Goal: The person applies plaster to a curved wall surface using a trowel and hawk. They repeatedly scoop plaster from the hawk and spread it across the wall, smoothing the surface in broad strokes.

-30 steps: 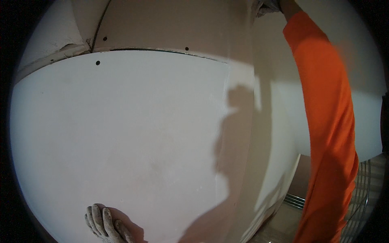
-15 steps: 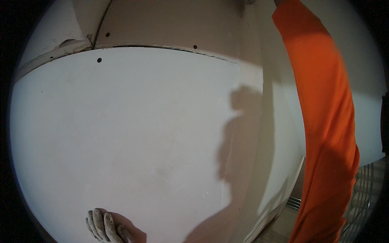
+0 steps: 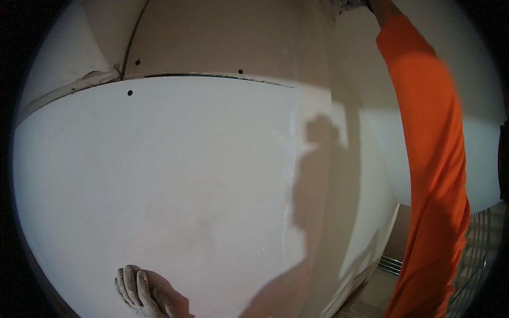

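Note:
My left hand (image 3: 139, 290), in a dust-coated grey glove, rests low on a large pale wallboard (image 3: 196, 164), fingers slightly curved against it with nothing visible in them. My right arm in an orange sleeve reaches up along the right side. My right hand (image 3: 379, 8) is mostly cut off at the top edge, beside a mottled grey object (image 3: 350, 6); whether it holds that is unclear. A thin whitish streak (image 3: 290, 122) runs down near the board's right seam. Dark screw heads (image 3: 130, 93) dot the boards, and a narrow gap crosses above the lower panel.
An upper board (image 3: 212, 37) meets a rough ledge (image 3: 79, 85) at the top left. The wall turns a corner on the right, where my shadow falls. Low at the right are chrome rails (image 3: 387, 265) and a grating (image 3: 480, 244).
My right hand dipped out of view half a second ago and shows again at the top. The whitish streak by the seam looks more marked. The boards sit slightly lower in the picture.

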A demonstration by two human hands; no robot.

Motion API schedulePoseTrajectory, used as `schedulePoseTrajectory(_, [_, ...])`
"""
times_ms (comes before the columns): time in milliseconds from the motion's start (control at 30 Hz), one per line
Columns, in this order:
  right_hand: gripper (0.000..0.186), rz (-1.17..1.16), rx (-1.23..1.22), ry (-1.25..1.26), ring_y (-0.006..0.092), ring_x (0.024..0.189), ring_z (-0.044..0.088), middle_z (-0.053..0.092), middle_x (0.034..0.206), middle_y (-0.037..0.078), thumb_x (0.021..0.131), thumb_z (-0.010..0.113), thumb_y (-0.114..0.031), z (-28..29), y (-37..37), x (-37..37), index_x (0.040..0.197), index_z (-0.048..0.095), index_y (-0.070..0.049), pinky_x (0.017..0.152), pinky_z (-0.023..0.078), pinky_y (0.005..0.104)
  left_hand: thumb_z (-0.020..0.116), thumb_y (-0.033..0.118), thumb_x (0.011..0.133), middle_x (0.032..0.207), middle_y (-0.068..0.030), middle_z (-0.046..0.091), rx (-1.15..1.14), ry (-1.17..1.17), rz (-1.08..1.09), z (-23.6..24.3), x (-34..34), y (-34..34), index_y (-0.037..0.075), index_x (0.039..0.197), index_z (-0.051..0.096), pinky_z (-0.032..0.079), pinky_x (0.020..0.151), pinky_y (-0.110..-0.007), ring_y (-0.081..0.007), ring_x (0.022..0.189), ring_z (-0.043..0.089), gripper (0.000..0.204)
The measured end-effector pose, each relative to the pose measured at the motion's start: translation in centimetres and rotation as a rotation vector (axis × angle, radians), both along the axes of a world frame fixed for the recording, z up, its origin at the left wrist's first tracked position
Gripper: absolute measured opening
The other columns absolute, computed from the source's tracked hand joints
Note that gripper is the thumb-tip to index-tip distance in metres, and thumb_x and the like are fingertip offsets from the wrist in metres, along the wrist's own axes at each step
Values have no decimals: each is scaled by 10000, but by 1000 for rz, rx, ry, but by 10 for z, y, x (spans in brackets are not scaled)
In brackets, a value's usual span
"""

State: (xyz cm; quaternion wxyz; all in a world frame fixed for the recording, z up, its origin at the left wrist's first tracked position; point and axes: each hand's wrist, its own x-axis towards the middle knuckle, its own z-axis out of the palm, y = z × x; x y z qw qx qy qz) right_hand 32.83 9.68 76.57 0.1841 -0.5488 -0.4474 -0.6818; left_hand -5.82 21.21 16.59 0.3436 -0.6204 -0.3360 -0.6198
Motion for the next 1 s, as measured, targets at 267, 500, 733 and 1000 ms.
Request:
schedulePoseTrajectory(267, [465, 11, 14, -1, 354, 1120, 641, 669, 1231, 192, 1010, 524, -400, 7, -1, -3, 1305, 600, -50, 987, 504, 455, 526, 200, 1012, 1379, -206, 606, 34, 7, 23, 1, -1, 1, 35, 1368, 592, 375, 1108, -599, -466, 1297, 531, 398])
schedulePoseTrajectory(500, [460, 8, 20, -6, 359, 1113, 641, 671, 1224, 197, 1010, 522, -395, 8, 0, -5, 1296, 602, -44, 980, 505, 458, 533, 205, 1006, 1361, -216, 611, 39, 1, 12, 1, 0, 2, 35, 1360, 594, 391, 1085, -601, -472, 1280, 539, 397])
schedulePoseTrajectory(733, [456, -2, 25, -3, 363, 1106, 642, 672, 1217, 202, 1009, 520, -390, 5, 0, -2, 1287, 605, -39, 973, 507, 460, 528, 200, 1010, 1363, -213, 608, 45, 10, 29, 1, -1, 4, 37, 1362, 591, 393, 1087, -603, -449, 1270, 554, 394])
schedulePoseTrajectory(1000, [451, -1, 35, -1, 369, 1099, 643, 673, 1208, 208, 1009, 518, -385, 6, 3, -2, 1277, 608, -33, 965, 508, 464, 519, 201, 1014, 1373, -205, 605, 35, 12, 11, 0, -3, 5, 28, 1360, 592, 384, 1100, -604, -454, 1295, 534, 394])
